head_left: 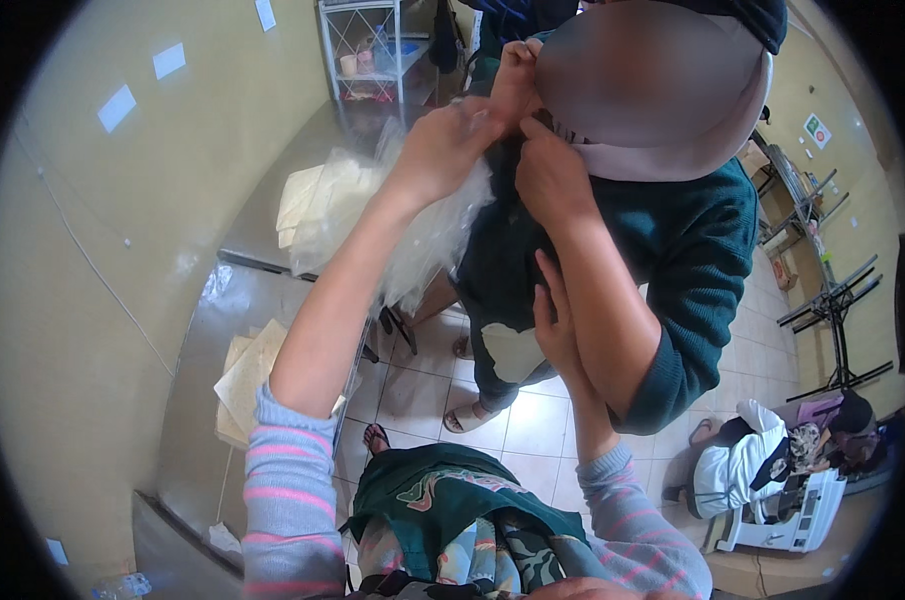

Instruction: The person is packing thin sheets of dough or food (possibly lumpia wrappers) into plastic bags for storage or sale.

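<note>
My left hand (446,146) is raised with curled fingers, close to a co-worker's hands (554,176). Blur hides whether its fingertips pinch anything. A bunch of clear plastic bags (437,236) hangs beside and behind my left wrist. My right hand (554,322) is lower, beneath the co-worker's bent forearm (610,300), which partly covers it. Its visible fingers are spread, with nothing seen in them. The co-worker, in a dark green sweater (692,240), faces me with both hands raised near the chin around a pale face covering (647,161).
Pale yellow square sheets lie in a near stack (239,379) and a far stack (296,202) on metal tables (190,427). A white shelf (359,75) stands behind. Folded table frames (835,315) lean right. Another person (737,457) is beside a white plastic object (794,517).
</note>
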`<state>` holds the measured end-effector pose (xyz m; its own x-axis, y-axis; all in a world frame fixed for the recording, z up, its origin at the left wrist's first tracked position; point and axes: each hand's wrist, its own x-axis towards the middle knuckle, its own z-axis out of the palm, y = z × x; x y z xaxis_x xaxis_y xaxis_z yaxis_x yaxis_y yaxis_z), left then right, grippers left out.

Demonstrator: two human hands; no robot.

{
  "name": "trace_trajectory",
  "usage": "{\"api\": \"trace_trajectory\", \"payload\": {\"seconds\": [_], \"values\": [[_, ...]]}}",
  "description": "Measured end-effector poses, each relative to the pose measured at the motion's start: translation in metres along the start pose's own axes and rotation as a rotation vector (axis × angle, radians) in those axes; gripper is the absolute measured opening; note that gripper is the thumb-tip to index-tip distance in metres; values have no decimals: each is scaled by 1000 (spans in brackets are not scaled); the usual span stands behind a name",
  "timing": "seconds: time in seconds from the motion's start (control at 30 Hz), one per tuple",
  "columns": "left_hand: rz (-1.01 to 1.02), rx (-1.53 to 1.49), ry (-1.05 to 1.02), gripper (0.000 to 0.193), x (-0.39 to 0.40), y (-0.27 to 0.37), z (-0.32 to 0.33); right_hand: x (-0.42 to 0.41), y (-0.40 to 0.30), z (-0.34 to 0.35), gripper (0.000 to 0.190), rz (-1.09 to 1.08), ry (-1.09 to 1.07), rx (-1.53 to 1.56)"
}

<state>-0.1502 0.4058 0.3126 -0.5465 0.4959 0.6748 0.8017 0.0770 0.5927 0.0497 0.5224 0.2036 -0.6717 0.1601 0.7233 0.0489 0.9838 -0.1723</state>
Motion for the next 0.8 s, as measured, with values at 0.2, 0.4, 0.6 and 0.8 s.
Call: {"api": "trace_trajectory", "payload": {"seconds": [0.2,0.4,0.6,0.8], "values": [[-283,-384,-100,30,-60,13,-29,-15,12,7,39,17,-20,2],[-410,-484,-32,24,-122,6,-46,-36,16,16,40,40,-84,72],[-473,-469,-51,22,-159,-2,-39,-41,17,17,35,48,16,201],[-550,-528,-73,23,-173,6,-31,-44,20,7,32,80,20,249]]}}
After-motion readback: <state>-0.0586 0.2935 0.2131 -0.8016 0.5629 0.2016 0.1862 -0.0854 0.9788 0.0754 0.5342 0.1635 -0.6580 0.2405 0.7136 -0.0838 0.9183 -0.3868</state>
